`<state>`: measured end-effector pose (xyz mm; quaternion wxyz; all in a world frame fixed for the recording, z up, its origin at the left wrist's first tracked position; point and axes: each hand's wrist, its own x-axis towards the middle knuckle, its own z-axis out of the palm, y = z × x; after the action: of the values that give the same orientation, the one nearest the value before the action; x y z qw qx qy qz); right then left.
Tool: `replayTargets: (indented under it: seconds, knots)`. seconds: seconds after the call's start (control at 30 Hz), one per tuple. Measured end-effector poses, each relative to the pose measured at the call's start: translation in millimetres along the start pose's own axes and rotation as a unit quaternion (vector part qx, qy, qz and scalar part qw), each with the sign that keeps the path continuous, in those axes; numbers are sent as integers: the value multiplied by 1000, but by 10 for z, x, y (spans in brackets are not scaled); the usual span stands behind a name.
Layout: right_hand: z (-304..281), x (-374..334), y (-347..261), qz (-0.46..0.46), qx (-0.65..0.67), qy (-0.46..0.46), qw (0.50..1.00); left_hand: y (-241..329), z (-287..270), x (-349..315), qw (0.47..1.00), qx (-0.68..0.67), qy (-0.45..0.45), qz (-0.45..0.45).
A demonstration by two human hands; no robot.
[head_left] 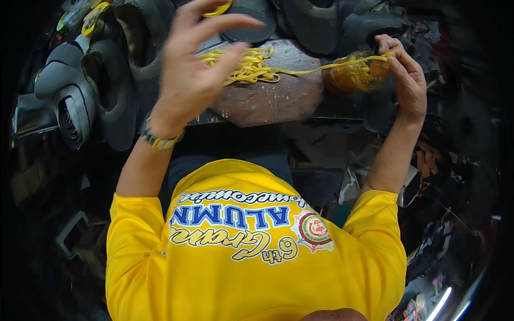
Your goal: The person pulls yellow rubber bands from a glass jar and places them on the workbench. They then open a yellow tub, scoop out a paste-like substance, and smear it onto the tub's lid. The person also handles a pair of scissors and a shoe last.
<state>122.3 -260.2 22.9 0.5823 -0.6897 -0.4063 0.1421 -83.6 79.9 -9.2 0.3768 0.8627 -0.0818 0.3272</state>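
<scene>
A loose heap of thin yellow strips (249, 65) lies on a worn board (267, 101) in front of me. One strip (305, 71) runs from the heap to the right, across an amber-stained clear container (348, 75). Its end is pinched between the thumb and fingers of my right hand (407, 75), just beside that container. My left hand (198, 69), slightly blurred, is raised at the left of the heap with its fingers apart and nothing visible in them. A watch is on my left wrist.
Dark grey shoe-sole shapes (110, 96) are crowded at the left, and more of them (310, 24) stand along the far side. A yellow ring-shaped thing (218, 8) shows behind my left hand. Assorted scraps (428, 160) lie below on the right.
</scene>
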Motion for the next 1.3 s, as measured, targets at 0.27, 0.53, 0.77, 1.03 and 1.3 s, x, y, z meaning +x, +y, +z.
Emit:
replayTargets:
  seconds: [0.27,0.53,0.77,1.03,1.3]
  knots:
    - [-13,8,50,0,0,-33,999,388,1206,782,991,-114,-42,51]
    - [65,-39,25,27,21,-12,999,330,1473,861,987,-138,-54,65]
    - [50,-40,99,12,38,-9,999,341,1360,908,983,-121,-97,101]
    - [66,-15,92,4,45,-19,999,339,1300,865,987,-128,-64,70]
    - [107,-8,71,9,50,-29,998,316,1390,874,984,-136,-86,76]
